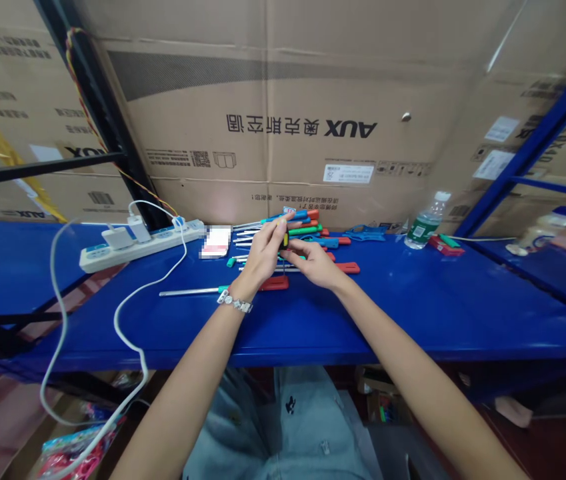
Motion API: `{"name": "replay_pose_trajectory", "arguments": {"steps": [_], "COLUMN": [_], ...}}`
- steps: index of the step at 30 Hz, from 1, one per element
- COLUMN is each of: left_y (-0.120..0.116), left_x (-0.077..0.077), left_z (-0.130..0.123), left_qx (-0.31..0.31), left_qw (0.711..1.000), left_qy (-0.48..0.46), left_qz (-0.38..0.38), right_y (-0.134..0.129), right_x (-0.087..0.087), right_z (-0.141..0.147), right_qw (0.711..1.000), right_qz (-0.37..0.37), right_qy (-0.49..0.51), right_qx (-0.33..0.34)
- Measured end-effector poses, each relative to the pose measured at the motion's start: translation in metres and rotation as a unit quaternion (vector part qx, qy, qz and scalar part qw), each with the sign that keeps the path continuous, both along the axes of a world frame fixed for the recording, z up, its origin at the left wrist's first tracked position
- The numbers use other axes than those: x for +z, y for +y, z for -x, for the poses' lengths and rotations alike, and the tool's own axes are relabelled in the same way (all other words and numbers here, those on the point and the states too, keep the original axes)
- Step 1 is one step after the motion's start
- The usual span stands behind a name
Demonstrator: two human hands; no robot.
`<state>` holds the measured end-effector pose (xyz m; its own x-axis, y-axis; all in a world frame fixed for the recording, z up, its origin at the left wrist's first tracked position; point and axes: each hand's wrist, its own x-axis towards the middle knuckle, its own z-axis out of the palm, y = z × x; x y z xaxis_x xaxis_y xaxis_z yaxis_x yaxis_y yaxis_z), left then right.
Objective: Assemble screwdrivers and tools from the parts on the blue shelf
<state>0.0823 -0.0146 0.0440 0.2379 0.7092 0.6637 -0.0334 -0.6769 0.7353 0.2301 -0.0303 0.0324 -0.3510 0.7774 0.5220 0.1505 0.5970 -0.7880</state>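
screwdriver: right of the power strip, upright between both hands | left hand: fingers nearly straight, against the handle; whether it grips, cannot tell | right hand: half curled, pinching it lower | handling: probably light, stiff, smooth; better held by thick handle than thin shaft
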Motion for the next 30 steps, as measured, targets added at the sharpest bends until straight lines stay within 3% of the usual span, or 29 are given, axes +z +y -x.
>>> {"name": "replay_pose_trajectory", "arguments": {"steps": [6, 9, 11, 15, 17, 23, 27, 30], "left_y": [0.001, -0.004, -0.004, 0.0, 0.002, -0.002, -0.009, -0.012], "left_x": [0.003, 0.005, 0.004, 0.0, -0.001, -0.013, -0.033, -0.045], "left_z": [-0.011, -0.016, -0.015, -0.008, -0.004, 0.032, 0.058, 0.063], "left_qx": [0.126, 0.109, 0.082, 0.074, 0.074, 0.143, 0.08, 0.03], "left_qw": [0.99, 0.991, 0.995, 0.997, 0.997, 0.975, 0.95, 0.948], "left_qy": [-0.06, -0.07, -0.041, -0.007, 0.012, 0.153, 0.292, 0.314], "left_qz": [-0.032, -0.033, -0.034, -0.028, -0.026, -0.081, -0.069, -0.036], "right_y": [0.01, 0.013, 0.01, 0.004, 0.003, 0.006, 0.005, 0.004], "right_x": [-0.013, -0.017, -0.016, -0.008, -0.005, -0.007, -0.013, -0.018], "right_z": [0.009, 0.012, 0.011, 0.004, 0.0, 0.0, 0.011, 0.02], "right_qw": [0.993, 0.987, 0.989, 0.997, 0.994, 0.992, 0.985, 0.982], "right_qz": [0.01, 0.005, 0.004, 0.07, 0.096, 0.114, 0.144, 0.155], "right_qy": [0.039, 0.049, 0.047, 0.032, 0.025, 0.059, 0.082, 0.097], "right_qx": [-0.109, -0.151, -0.14, 0.007, 0.042, 0.007, -0.039, -0.058]}}
